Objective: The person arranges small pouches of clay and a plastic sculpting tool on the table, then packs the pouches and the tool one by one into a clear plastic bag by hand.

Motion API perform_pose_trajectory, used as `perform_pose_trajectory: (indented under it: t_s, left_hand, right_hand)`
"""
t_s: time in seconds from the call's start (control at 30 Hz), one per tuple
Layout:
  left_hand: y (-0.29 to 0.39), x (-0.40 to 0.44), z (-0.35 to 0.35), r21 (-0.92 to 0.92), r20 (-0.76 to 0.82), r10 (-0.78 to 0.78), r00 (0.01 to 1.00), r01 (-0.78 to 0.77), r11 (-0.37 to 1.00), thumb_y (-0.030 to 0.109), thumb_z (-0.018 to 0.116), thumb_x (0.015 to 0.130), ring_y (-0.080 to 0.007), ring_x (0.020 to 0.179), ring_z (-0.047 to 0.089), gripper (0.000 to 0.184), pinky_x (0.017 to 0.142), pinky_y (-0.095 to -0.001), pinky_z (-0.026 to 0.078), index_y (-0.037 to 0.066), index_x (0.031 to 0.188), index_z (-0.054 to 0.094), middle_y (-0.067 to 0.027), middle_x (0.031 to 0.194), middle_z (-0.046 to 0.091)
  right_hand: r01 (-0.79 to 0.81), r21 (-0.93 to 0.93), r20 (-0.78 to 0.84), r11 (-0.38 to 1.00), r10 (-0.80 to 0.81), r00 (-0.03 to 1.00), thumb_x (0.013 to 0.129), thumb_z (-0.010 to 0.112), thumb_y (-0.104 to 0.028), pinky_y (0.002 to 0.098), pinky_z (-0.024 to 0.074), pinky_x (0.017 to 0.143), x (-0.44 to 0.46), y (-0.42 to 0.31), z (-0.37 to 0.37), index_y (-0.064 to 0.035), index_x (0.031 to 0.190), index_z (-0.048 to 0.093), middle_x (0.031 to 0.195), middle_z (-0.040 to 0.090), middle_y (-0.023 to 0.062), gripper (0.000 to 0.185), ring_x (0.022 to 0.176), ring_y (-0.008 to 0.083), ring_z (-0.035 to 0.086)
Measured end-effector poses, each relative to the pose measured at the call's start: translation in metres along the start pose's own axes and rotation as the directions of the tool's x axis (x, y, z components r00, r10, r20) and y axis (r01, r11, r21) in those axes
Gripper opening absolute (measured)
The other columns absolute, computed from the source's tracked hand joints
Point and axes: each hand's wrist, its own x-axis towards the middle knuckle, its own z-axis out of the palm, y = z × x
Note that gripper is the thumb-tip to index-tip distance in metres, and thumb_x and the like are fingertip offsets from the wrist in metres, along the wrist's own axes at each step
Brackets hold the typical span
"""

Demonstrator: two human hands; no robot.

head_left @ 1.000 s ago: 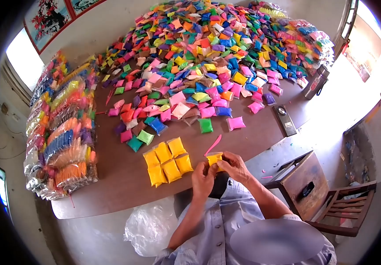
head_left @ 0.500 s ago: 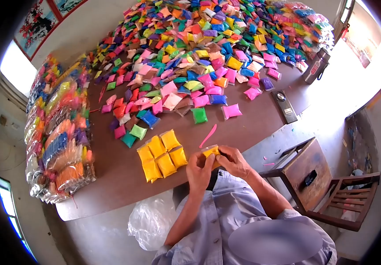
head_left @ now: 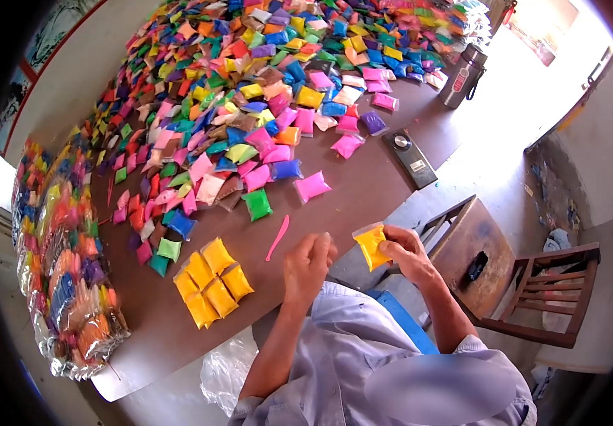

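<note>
Right of centre, the right hand (head_left: pixel 406 253) is pinching a yellow packet (head_left: pixel 370 246); at centre, the left hand (head_left: pixel 307 265) is curling near a pink knife (head_left: pixel 278 238), its fingertips' closure unclear.

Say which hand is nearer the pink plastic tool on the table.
Left. The left hand is just right of the pink tool; the right hand is farther right, holding a yellow packet.

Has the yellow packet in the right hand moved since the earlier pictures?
Yes. Judged against the pink plastic knife lying on the table, the yellow packet has moved away to the right, farther from it.
</note>
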Motion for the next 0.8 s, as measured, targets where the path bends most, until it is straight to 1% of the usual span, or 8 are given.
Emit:
perform_pose_trajectory:
  t_s: [0.07, 0.1, 0.17, 0.27, 0.4, 0.57, 0.67, 0.8]
  left_hand:
    - [-0.007, 0.002, 0.007, -0.062, 0.017, 0.154, 0.988, -0.153, 0.986, 0.021, 0.064, 0.105, -0.0086, 0.075, 0.07, 0.023, 0.063, -0.0249, 0.054, 0.001, 0.115, 0.07, -0.009, 0.093, 0.076]
    - [-0.005, 0.001, 0.009, -0.054, 0.023, 0.149, 0.989, -0.148, 0.988, 0.021, 0.064, 0.105, -0.0086, 0.075, 0.07, 0.023, 0.063, -0.0249, 0.054, 0.001, 0.115, 0.07, -0.009, 0.093, 0.076]
    - [0.002, -0.004, 0.013, -0.114, 0.09, 0.038, 0.995, -0.027, 0.993, 0.02, 0.066, 0.105, -0.0098, 0.089, 0.071, 0.036, 0.074, -0.0246, 0.056, -0.001, 0.133, 0.061, -0.0112, 0.112, 0.076]
    - [0.001, -0.006, 0.015, -0.066, 0.222, -0.06, 0.973, 0.076, 0.995, 0.021, 0.07, 0.104, -0.0119, 0.098, 0.071, 0.043, 0.081, -0.0252, 0.057, -0.003, 0.137, 0.058, -0.012, 0.118, 0.075]
    - [-0.014, -0.005, 0.028, -0.125, 0.232, -0.005, 0.973, 0.035, 0.992, 0.016, 0.071, 0.103, -0.012, 0.098, 0.07, 0.042, 0.082, -0.0252, 0.058, -0.003, 0.138, 0.057, -0.0102, 0.118, 0.073]
    - [-0.018, -0.008, 0.029, -0.169, 0.188, 0.042, 0.981, -0.01, 0.986, 0.011, 0.072, 0.102, -0.0155, 0.102, 0.071, 0.033, 0.091, -0.0299, 0.06, -0.003, 0.129, 0.06, -0.0115, 0.111, 0.073]
    - [-0.021, -0.011, 0.027, -0.178, 0.18, 0.029, 0.983, 0.003, 0.984, 0.006, 0.071, 0.101, -0.0163, 0.101, 0.072, 0.027, 0.091, -0.0299, 0.06, -0.003, 0.125, 0.061, -0.0114, 0.11, 0.072]
    - [-0.029, -0.013, 0.024, -0.135, 0.151, 0.062, 0.987, -0.042, 0.99, 0.007, 0.072, 0.1, -0.0167, 0.099, 0.073, 0.029, 0.089, -0.0305, 0.061, -0.002, 0.126, 0.061, -0.0111, 0.111, 0.073]
  right_hand:
    - [-0.011, -0.044, -0.007, 0.999, 0.011, 1.0, 0.092, 0.06, -0.029, 0.0272, 0.0469, 0.065, 0.002, 0.005, -0.005, -0.0013, 0.117, 0.071, 0.088, 0.066, 0.0026, 0.039, 0.074, 0.0104, 0.059]
    - [-0.005, -0.034, -0.001, 0.999, 0.005, 1.0, 0.092, 0.059, -0.029, 0.0276, 0.0477, 0.065, 0.004, 0.006, -0.004, -0.0015, 0.119, 0.071, 0.089, 0.066, 0.003, 0.04, 0.076, 0.0109, 0.06]
    - [-0.039, -0.014, 0.017, 0.999, 0.039, 0.999, 0.095, 0.06, -0.027, 0.0274, 0.049, 0.07, 0.005, 0.004, -0.004, -0.0004, 0.126, 0.068, 0.094, 0.066, 0.003, 0.042, 0.081, 0.0108, 0.06]
    - [0.023, 0.037, 0.033, 0.999, -0.024, 0.999, 0.098, 0.06, -0.022, 0.0266, 0.0483, 0.073, 0.003, 0.003, 0.001, 0.0017, 0.129, 0.066, 0.098, 0.066, 0.0023, 0.04, 0.084, 0.0096, 0.058]
    - [0.028, 0.085, 0.082, 0.996, -0.035, 0.996, 0.099, 0.062, -0.02, 0.0256, 0.0456, 0.073, 0.002, 0.009, -0.001, 0.0034, 0.125, 0.065, 0.096, 0.061, 0.0003, 0.035, 0.084, 0.0083, 0.054]
    - [0.072, -0.047, 0.063, 0.996, -0.069, 0.996, 0.098, 0.064, -0.02, 0.0253, 0.0447, 0.068, 0.006, 0.021, 0.004, 0.003, 0.117, 0.068, 0.09, 0.057, 0.0001, 0.03, 0.078, 0.0088, 0.051]
    - [0.182, -0.079, -0.093, 0.98, -0.189, 0.978, 0.097, 0.067, -0.018, 0.0234, 0.0502, 0.069, 0.01, 0.022, 0.013, 0.0015, 0.109, 0.074, 0.092, 0.067, 0.0015, 0.024, 0.08, 0.008, 0.061]
    - [0.126, -0.01, -0.116, 0.992, -0.126, 0.985, 0.095, 0.069, -0.013, 0.022, 0.0517, 0.068, 0.01, 0.029, 0.018, 0.0006, 0.108, 0.075, 0.092, 0.07, 0.0018, 0.02, 0.08, 0.0073, 0.064]
